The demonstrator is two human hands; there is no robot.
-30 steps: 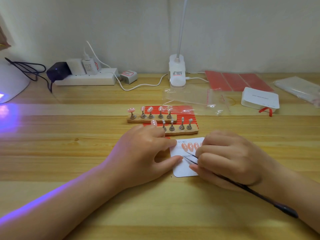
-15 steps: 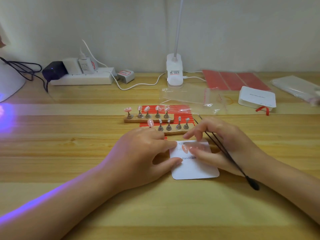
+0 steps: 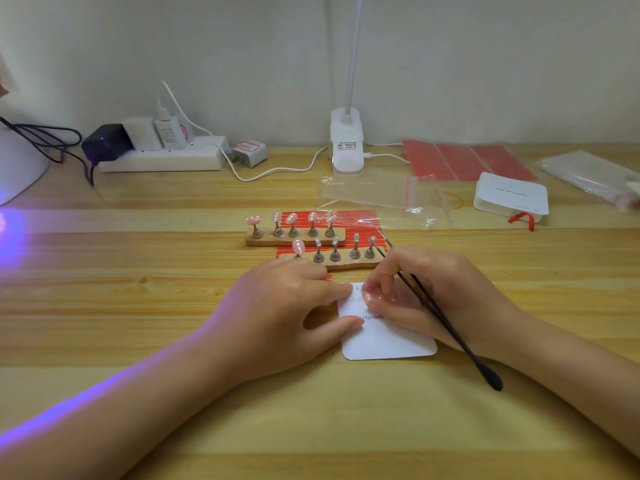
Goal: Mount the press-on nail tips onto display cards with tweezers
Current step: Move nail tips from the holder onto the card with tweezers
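Pinning the small white rounded-corner display card [image 3: 384, 337] flat on the light wooden tabletop [image 3: 138, 296], the left hand [image 3: 277, 313] presses its forefinger and thumb tips on the card's left edge, the other fingers curled under. Over on the right, the right hand [image 3: 440, 292] grips the slim black tweezers [image 3: 446, 323] across the palm, tips aimed away toward the stands, handle end trailing back over the wrist, while its fingertips [image 3: 372, 294] press down on the glossy pink press-on nail tips [image 3: 381, 297] along the card's upper part. Just beyond the hands sit two wooden nail stands [image 3: 294, 237], several pegs carrying pink tips, on a red-striped sheet [image 3: 346, 216].
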